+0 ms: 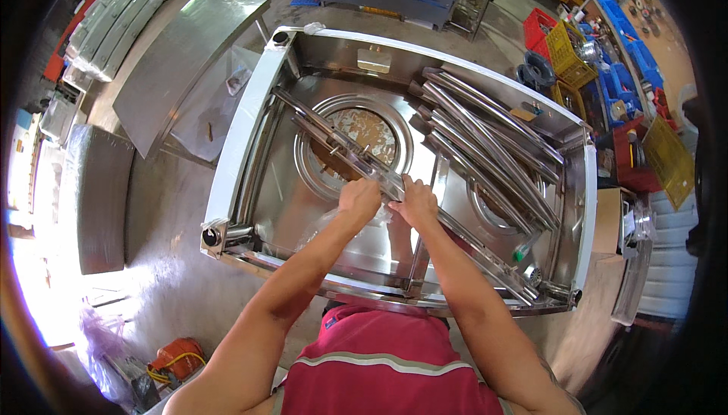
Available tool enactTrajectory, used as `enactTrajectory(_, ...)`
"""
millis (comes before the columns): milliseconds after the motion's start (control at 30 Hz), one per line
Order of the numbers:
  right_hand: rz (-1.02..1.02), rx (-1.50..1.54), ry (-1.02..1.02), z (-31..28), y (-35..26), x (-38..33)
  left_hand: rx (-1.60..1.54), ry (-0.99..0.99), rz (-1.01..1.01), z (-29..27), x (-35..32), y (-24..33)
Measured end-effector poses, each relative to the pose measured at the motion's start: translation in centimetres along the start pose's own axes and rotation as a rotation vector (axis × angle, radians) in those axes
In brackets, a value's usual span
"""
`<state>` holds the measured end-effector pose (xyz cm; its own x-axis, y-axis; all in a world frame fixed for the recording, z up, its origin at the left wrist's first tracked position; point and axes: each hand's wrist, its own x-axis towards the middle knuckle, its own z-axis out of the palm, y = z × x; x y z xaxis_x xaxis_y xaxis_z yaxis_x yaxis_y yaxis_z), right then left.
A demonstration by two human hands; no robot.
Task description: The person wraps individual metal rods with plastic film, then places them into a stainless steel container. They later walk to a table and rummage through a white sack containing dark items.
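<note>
A big shallow steel carcass [233,153] is lying in front of me, white film covering its left, far and right rims. Off its left edge a steel tabletop [189,59] is standing, well apart. Inside the carcass a loose bundle of steel tubes [489,153] is filling the right half, slanting from the far edge toward the right edge and partly covering one round opening. The long steel rails [334,138] I'm handling are running diagonally from near the far-left corner to near the near-right corner, crossing the ringed opening [307,165] in the left half. A crossbar [418,267] is reaching inward from the middle of the near edge. My left hand [360,197] is closing round the rails about midway along — my right hand [416,201] is gripping them just beside it, to the right. Near the near-right corner a round perforated fitting [532,274] is sitting close to the rail ends — and a small green piece [520,253] is lying just beyond it
</note>
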<state>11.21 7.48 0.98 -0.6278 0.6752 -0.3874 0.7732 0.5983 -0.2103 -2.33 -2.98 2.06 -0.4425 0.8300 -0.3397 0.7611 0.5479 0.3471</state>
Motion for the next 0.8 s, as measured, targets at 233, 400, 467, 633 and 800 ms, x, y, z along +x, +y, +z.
enactTrajectory(233,0.014,-0.099,0.129,1.8,-0.7,-0.5,-0.064,0.209,0.13,-0.2,-2.6,-0.9)
enactTrajectory(400,-0.004,-0.134,0.241,3.3,-0.9,-1.3,-0.088,0.264,0.083,-0.1,-2.7,-1.0)
enactTrajectory(467,-0.028,-0.072,0.222,3.0,-0.5,-1.3,-0.201,0.339,0.035,0.1,-1.8,-1.0)
enactTrajectory(633,-0.079,0.19,-0.003,1.7,0.5,-0.6,-0.917,0.128,-0.077,0.6,-0.2,-0.9)
enactTrajectory(800,-0.092,-0.072,0.248,3.6,-1.0,-1.4,-0.52,0.143,-0.081,-0.9,-1.0,0.2)
